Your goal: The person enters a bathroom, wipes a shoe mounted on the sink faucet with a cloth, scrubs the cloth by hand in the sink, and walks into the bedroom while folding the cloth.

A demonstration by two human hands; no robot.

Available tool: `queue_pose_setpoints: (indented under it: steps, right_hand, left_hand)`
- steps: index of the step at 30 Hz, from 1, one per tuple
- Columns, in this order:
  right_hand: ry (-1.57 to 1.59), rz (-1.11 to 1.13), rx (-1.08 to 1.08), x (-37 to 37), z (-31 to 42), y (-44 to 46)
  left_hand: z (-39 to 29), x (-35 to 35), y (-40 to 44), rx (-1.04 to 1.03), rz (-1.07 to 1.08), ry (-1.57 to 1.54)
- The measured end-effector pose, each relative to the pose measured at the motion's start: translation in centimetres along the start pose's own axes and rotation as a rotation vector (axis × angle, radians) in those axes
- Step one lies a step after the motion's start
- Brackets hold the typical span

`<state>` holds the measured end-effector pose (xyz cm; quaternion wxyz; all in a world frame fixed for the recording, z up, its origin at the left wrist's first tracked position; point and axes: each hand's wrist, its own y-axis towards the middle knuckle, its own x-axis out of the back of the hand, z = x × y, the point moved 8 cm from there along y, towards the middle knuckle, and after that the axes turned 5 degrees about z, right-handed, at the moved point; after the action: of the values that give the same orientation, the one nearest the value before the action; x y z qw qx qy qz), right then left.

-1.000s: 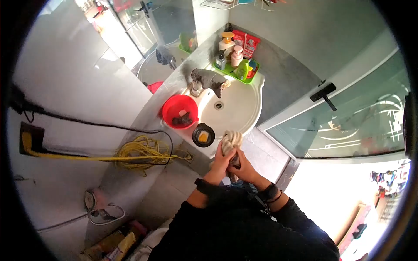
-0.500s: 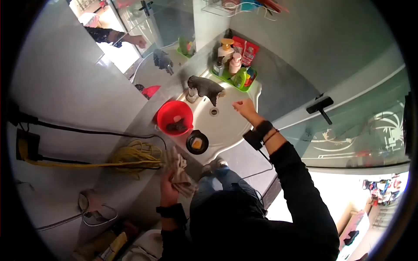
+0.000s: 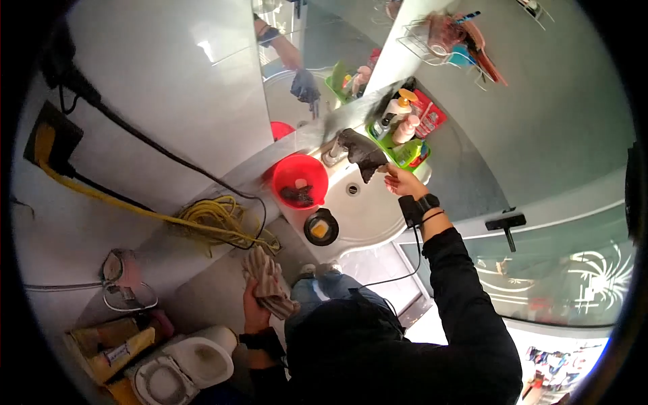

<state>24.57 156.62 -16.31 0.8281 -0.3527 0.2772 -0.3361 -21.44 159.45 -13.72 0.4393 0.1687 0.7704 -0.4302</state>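
Observation:
A striped brown-and-beige cloth (image 3: 270, 287) hangs bunched in my left hand (image 3: 254, 309), low beside my legs. My right hand (image 3: 403, 182) reaches over the white washbasin (image 3: 368, 219), its fingertips closed at the edge of a dark grey cloth (image 3: 364, 154). That cloth is draped over the faucet (image 3: 334, 154) and partly hides it. Left of the basin bowl stands a red plastic basin (image 3: 280, 172) with dark wet cloth and a pale pinkish piece inside. A round black soap dish (image 3: 331, 237) with a yellowish bar of soap (image 3: 320, 230) sits in front of it.
Pump bottles (image 3: 399, 104) crowd a green tray (image 3: 381, 143) at the back corner. A yellow cable coil (image 3: 212, 223) and black cord lie along the left wall. A toilet (image 3: 202, 358) stands at lower left; a glass door (image 3: 540, 283) is on the right.
My right hand has moved toward the faucet and now meets the dark cloth's edge. My left hand still holds the striped cloth. The camera view has turned left.

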Motion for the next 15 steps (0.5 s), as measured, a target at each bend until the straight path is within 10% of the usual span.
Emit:
queue_pose_setpoints:
  steps: [15]
  right_hand:
    - [-0.111, -0.027, 0.183, -3.6, 4.3, -1.1]
  left_hand:
    - [0.8, 1.1, 2.4, -0.016, -0.110, 0.061]
